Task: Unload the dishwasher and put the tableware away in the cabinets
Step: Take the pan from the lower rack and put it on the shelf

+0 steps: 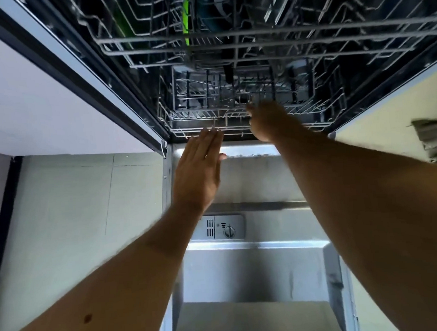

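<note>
The dishwasher stands open with its door (pixel 256 272) folded down below me. My left hand (pixel 200 171) is flat, fingers straight and together, with the tips at the front rim of the lower wire rack (pixel 185 131). My right hand (pixel 267 119) reaches over that rim to the grey cutlery basket (pixel 208 92). Its fingertips are blurred against a dark item there, so its grip is unclear. In the upper rack (pixel 256 34) sit a dark teal vessel (pixel 209 16), a bright green item (pixel 186 22) and a clear glass (pixel 277 8).
A detergent dispenser (pixel 224 227) is set in the door's inner face. A pale cabinet panel (pixel 31 99) flanks the machine on the left above the tiled floor (pixel 75 198). A grey folded stack (pixel 434 141) lies at the right edge.
</note>
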### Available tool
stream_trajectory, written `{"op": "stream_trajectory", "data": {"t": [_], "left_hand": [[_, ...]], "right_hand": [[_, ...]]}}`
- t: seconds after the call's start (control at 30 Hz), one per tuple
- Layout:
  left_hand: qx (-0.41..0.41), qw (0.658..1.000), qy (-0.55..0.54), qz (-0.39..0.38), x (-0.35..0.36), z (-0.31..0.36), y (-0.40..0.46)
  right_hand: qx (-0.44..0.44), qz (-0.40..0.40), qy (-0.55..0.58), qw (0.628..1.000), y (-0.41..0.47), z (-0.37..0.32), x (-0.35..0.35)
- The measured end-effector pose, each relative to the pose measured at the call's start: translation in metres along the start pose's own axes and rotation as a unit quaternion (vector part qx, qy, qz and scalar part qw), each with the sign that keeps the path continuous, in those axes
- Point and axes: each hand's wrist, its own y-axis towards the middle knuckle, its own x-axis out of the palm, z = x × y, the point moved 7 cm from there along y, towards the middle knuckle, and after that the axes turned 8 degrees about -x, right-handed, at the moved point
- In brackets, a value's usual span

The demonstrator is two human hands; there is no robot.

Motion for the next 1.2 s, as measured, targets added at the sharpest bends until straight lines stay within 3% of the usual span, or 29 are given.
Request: {"op": "stream_trajectory", "data": {"t": [0.23, 0.7, 1.0, 1.2], "left_hand": [[-0.053, 0.999, -0.010, 0.001, -0.003, 0.004, -0.005], [-0.035, 0.996, -0.044, -0.068, -0.004, 0.028, -0.095], [-0.072, 0.985, -0.037, -0.151, -0.011, 0.032, -0.189], [-0.047, 0.989, -0.052, -0.131, -0.018, 0.032, -0.234]], "right_hand": [[-0.012, -0.009, 0.067, 0.998, -0.036, -0.010, 0.021], [0.053, 0.012, 0.124, 0.991, -0.203, -0.052, 0.097], [0.074, -0.071, 0.148, 0.984, -0.303, -0.087, 0.147], [0.082, -0.068, 0.188, 0.976, -0.357, -0.103, 0.166]]}}
